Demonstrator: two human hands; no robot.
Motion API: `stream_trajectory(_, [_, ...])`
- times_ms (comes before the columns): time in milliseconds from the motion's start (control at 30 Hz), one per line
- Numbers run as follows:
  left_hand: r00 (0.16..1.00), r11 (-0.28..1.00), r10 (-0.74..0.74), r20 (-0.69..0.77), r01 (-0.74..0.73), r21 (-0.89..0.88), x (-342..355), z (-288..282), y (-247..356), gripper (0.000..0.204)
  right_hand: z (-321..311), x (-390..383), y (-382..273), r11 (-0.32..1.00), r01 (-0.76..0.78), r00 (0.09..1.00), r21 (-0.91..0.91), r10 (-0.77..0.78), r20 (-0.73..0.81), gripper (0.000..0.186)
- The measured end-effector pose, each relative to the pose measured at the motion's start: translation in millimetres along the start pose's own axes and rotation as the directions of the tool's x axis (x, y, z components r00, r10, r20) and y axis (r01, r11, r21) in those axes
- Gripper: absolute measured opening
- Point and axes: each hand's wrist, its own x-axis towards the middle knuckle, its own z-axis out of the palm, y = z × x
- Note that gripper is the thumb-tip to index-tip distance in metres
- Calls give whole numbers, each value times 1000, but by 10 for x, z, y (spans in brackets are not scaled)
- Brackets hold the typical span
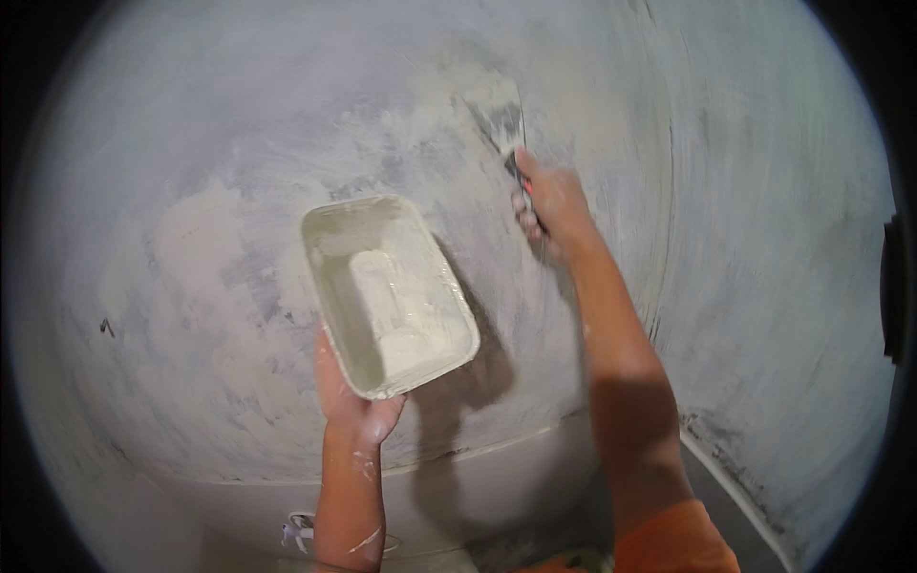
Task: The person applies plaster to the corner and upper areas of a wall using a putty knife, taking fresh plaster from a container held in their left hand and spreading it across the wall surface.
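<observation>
My left hand (355, 409) supports a pale rectangular plastic tub (428, 265) from below, its fingers partly hidden behind it. Creamy white filler (396, 317) coats the tub's inside and rim. Higher up on the right, my right hand (552, 202) grips the handle of a putty knife (495, 113), whose wide blade is smeared with filler and lies against or very close to the wall (220, 134). The wall around the blade is patched with white and grey coats. Both forearms reach in from below, the left one streaked with white.
An inside corner joins the wall to a second patchy grey wall (764, 267) on the right. A lower grey band (229, 501) with a ledge runs under the coated surface. Near the bottom left is a small opening with wires (296, 535). A dark edge (893, 286) shows at far right.
</observation>
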Motion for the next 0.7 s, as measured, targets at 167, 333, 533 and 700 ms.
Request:
stream_trajectory(167, [946, 994, -31, 323, 62, -88, 57, -448, -22, 63, -720, -632, 839, 978, -196, 981, -74, 196, 0, 47])
stream_trajectory(333, [989, 997, 36, 141, -27, -68, 44, -173, -33, 66, -685, -690, 324, 973, -16, 997, -231, -1, -74, 48])
stream_trajectory(533, [978, 1000, -16, 207, 13, 14, 245, 254, -306, 62, 94, -83, -694, 984, 176, 979, -36, -171, 113, 47])
stream_trajectory(700, [985, 999, 39, 169, -33, -41, 243, 162, -354, 60, 86, 46, -180, 1000, 29, 995, 6, -29, 98, 47])
